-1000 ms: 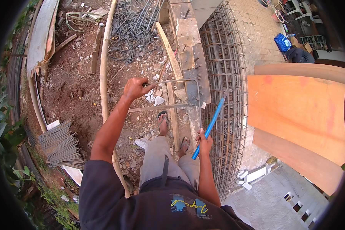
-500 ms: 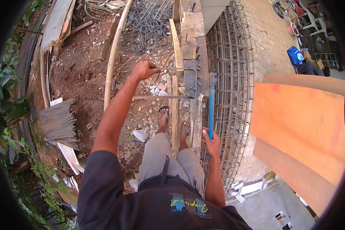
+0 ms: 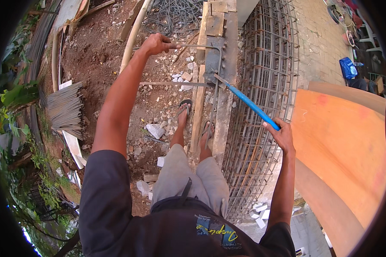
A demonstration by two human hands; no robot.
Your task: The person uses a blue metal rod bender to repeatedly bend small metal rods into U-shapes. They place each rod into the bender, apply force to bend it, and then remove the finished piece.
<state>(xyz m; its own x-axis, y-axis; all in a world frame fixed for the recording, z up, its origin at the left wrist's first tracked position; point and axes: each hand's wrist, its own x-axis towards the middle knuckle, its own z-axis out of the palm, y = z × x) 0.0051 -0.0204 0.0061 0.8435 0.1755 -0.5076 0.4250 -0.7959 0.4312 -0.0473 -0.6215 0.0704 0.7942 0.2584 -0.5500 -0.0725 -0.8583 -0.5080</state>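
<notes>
Left grip: Our left hand (image 3: 156,44) is clenched around one end of a thin grey steel rod (image 3: 195,45), bent at a corner.
Right grip: Our right hand (image 3: 283,135) grasps the rear end of a long blue tubular bar tool (image 3: 252,105) with a flat grey metal head.
Rod position: It crosses a dark steel plate (image 3: 212,58) with short pegs, on a narrow timber-plank worktop (image 3: 225,109).
Tool position: The head overlaps the rod below its corner; we cannot tell whether it hooks on.
Hold rationale: We judge that the far-end hold gives leverage, the left hand steadies the rod and the pegs act as stops.
Right of worktop: A rust-brown steel-bar cage (image 3: 268,64).
Shirt print: Our black cotton-like shirt (image 3: 167,231) carries yellow script, a blue patch and small pale lettering.
Bag marking: The glossy blue bag (image 3: 348,68) shows pale print, too small to read.
</notes>
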